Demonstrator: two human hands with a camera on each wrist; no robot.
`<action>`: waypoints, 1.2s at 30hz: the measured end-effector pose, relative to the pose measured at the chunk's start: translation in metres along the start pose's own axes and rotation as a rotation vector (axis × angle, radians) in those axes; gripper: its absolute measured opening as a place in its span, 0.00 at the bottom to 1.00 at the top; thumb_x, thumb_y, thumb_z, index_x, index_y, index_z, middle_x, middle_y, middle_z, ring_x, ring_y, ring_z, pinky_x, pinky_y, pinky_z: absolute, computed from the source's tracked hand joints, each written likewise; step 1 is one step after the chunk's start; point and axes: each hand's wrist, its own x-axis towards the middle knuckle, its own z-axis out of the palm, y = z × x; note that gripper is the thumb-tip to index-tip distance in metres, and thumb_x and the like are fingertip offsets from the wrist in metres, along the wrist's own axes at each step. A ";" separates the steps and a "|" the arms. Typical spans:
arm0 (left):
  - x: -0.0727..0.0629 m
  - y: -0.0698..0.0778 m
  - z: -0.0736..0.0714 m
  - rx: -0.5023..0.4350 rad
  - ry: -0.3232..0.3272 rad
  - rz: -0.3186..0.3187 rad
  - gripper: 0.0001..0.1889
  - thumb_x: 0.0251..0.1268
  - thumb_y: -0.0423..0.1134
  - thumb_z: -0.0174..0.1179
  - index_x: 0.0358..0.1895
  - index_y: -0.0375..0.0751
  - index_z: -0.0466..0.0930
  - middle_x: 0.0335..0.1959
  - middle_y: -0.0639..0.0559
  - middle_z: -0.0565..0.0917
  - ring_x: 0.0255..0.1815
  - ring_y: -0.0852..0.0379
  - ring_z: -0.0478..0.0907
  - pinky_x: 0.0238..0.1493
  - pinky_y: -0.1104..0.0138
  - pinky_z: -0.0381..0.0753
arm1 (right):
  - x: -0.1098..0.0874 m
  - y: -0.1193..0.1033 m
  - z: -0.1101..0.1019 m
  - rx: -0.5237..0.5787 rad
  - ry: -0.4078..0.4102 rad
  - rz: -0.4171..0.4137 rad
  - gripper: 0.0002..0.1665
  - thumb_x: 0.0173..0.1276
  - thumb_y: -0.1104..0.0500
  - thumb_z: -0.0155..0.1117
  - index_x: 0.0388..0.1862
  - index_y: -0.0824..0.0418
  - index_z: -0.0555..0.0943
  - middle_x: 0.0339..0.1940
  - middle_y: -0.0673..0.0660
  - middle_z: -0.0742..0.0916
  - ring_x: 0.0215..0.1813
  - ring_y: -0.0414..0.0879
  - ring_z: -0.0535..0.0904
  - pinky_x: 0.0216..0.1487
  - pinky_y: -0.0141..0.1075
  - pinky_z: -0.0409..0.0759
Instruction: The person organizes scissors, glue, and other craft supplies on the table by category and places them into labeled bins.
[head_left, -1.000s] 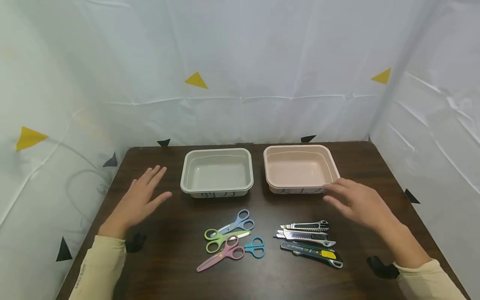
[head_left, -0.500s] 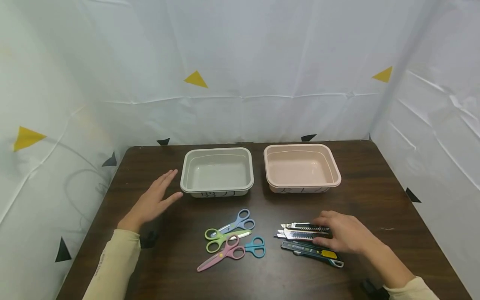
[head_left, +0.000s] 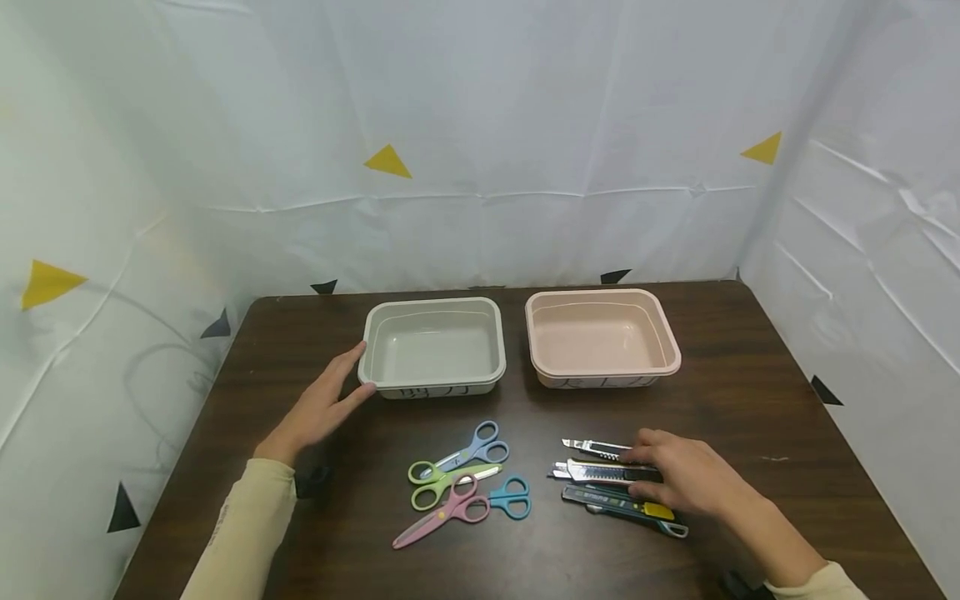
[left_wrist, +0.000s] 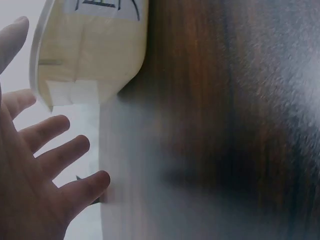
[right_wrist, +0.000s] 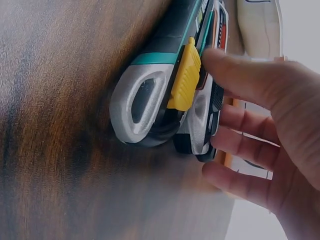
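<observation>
My right hand (head_left: 682,471) reaches over a group of utility knives, its thumb on the near side and fingers on the far side of a silver utility knife (head_left: 600,472) and a black-and-silver utility knife (head_left: 592,447). In the right wrist view, the thumb and fingers bracket these knives, next to a dark utility knife (right_wrist: 150,95) with a yellow slider, outside the grip. My left hand (head_left: 318,410) has its fingers spread, fingertips right at the left rim of a grey-green tub (head_left: 442,342). Nothing lies in its palm in the left wrist view.
A pink tub (head_left: 600,333) stands right of the grey-green one; both have writing on the front. Between the hands lie pink scissors (head_left: 420,528), green scissors (head_left: 453,480), blue scissors (head_left: 465,455) and teal scissors (head_left: 498,496). White sheeting (head_left: 480,100) surrounds the dark table.
My right hand has come down from beside the pink tub onto the knives, and the farthest knife has turned slightly. My left hand has moved right to the grey-green tub's rim.
</observation>
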 end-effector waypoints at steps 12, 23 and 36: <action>0.001 -0.002 0.013 -0.074 -0.025 -0.041 0.41 0.73 0.58 0.52 0.79 0.67 0.36 0.80 0.53 0.45 0.78 0.42 0.47 0.66 0.35 0.52 | 0.000 -0.005 0.004 0.033 -0.049 0.005 0.23 0.57 0.51 0.76 0.51 0.56 0.87 0.38 0.44 0.78 0.33 0.35 0.73 0.30 0.35 0.75; 0.002 0.000 0.017 -0.061 -0.020 -0.082 0.40 0.74 0.62 0.47 0.79 0.69 0.33 0.79 0.46 0.50 0.74 0.35 0.56 0.64 0.35 0.57 | 0.004 -0.005 0.000 0.132 -0.111 0.014 0.22 0.61 0.57 0.73 0.54 0.60 0.84 0.41 0.47 0.79 0.41 0.41 0.78 0.40 0.42 0.80; 0.002 0.000 0.019 -0.055 -0.023 -0.123 0.40 0.72 0.64 0.47 0.77 0.74 0.31 0.74 0.35 0.60 0.68 0.31 0.65 0.59 0.33 0.62 | 0.008 -0.001 -0.001 0.230 -0.129 0.002 0.17 0.62 0.58 0.72 0.50 0.60 0.85 0.42 0.45 0.79 0.42 0.41 0.77 0.42 0.42 0.79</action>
